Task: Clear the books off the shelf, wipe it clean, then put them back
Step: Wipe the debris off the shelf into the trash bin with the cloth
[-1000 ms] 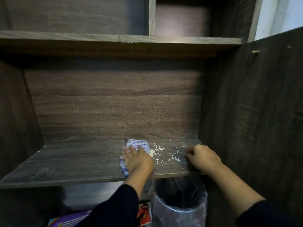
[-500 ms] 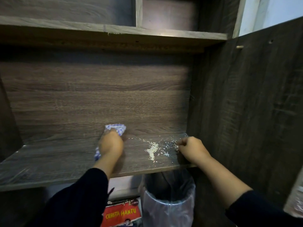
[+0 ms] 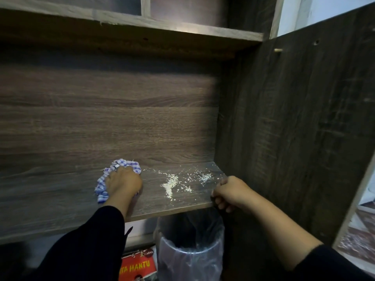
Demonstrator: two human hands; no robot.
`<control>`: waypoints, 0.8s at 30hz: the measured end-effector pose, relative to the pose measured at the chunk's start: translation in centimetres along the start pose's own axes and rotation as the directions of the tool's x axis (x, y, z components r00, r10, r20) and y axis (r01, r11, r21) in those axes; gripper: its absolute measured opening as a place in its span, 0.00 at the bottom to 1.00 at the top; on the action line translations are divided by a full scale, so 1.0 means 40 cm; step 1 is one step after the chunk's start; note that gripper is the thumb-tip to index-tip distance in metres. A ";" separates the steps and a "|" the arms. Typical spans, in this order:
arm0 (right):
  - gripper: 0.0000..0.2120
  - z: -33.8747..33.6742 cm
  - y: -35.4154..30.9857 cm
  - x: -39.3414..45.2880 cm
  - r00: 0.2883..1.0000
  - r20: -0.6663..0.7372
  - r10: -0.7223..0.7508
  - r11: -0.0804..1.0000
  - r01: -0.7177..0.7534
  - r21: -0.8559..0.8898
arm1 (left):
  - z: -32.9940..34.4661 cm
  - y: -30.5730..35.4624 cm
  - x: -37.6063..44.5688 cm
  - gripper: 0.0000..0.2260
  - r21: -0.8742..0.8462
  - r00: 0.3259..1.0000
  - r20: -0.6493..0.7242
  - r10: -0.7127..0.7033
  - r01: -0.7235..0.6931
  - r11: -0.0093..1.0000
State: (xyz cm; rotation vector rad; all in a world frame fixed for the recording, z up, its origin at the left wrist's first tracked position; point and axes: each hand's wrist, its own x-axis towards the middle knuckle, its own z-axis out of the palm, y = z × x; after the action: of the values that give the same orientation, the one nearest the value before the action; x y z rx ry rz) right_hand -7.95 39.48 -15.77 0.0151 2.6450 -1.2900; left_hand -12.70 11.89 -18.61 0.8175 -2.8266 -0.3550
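The dark wood shelf (image 3: 50, 203) holds no books. My left hand (image 3: 122, 182) presses a crumpled blue-and-white checked cloth (image 3: 121, 165) flat on the shelf near its middle, close to the back panel. White crumbs (image 3: 172, 183) lie scattered to the right of the cloth, between my two hands. My right hand (image 3: 229, 192) is curled over the shelf's front right corner, fingers wrapped under the edge. A red book (image 3: 137, 267) lies on the floor below the shelf.
A bin lined with clear plastic (image 3: 190, 252) stands under the shelf's right end. The cabinet's side panel (image 3: 294, 138) rises on the right, with a peg (image 3: 277, 50) sticking out. Another shelf board (image 3: 142, 31) runs overhead.
My left hand first slid the cloth left and back, away from the crumbs, then stayed about there. My right hand kept its hold on the shelf corner.
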 end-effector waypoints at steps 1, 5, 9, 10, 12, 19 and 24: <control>0.10 0.001 0.003 -0.004 0.999 0.032 0.019 1.000 -0.019 -0.007 | 0.005 0.012 -0.001 0.27 -0.005 1.000 0.002 0.006 -0.006 1.000; 0.11 0.006 0.024 -0.008 0.991 0.111 0.077 0.995 -0.070 -0.066 | 0.031 0.075 -0.021 0.26 -0.013 0.995 -0.020 0.095 -0.095 0.995; 0.13 0.001 0.025 -0.007 0.982 0.148 0.121 0.987 -0.103 -0.126 | 0.061 0.163 -0.055 0.18 -0.071 0.963 -0.016 0.270 -0.270 0.960; 0.13 0.003 0.026 -0.006 0.976 0.164 0.144 0.981 -0.119 -0.157 | 0.069 0.181 -0.067 0.17 -0.133 0.946 -0.003 0.324 -0.321 0.938; 0.10 0.012 0.034 0.000 0.957 0.201 0.209 0.955 -0.155 -0.252 | 0.079 0.216 -0.095 0.17 -0.326 0.909 0.027 0.416 -0.385 0.863; 0.16 0.050 0.112 0.043 0.896 0.191 0.400 0.874 -0.310 -0.375 | 0.025 0.204 -0.067 0.19 -0.292 0.922 -0.189 0.339 -0.382 0.877; 0.13 0.075 0.153 0.080 0.885 0.226 0.407 0.844 -0.270 -0.464 | 0.051 0.197 -0.021 0.16 -0.331 0.894 0.082 0.441 -0.393 0.858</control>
State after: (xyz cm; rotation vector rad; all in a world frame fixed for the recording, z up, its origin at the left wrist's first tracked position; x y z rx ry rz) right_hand -9.99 40.66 -22.92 0.1938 2.4319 -0.5369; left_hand -16.42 19.20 -18.48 0.1040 -2.8732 -0.7892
